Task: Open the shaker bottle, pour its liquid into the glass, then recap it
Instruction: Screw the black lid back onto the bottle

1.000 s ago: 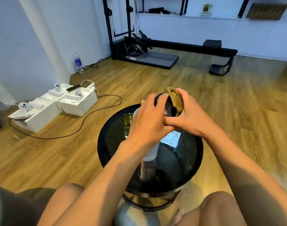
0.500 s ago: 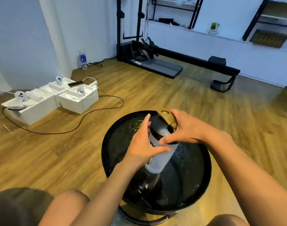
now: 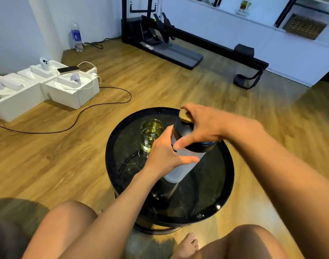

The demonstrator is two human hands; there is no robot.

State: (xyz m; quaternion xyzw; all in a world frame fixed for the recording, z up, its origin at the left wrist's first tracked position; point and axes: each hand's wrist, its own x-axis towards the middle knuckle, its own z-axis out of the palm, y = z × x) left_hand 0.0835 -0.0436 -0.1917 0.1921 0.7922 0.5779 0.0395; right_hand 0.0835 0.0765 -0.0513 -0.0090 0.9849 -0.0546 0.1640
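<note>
The shaker bottle has a frosted white body, a black lid and a gold flip cap. It stands on the round black glass table, leaning slightly right. My left hand grips the frosted body from the left side. My right hand curls over the black lid, thumb down its front, fingers over the gold cap. A clear glass holding yellowish liquid stands just left of the bottle, partly behind my left hand.
White foam boxes with controllers, a phone and cables lie on the wooden floor at left. A black cable runs toward the table. Exercise equipment stands at the back. My knees frame the table's near edge.
The bottle has come down from in front of me onto the table. The glass, earlier hidden behind my hands, now shows. Both hands keep their hold.
</note>
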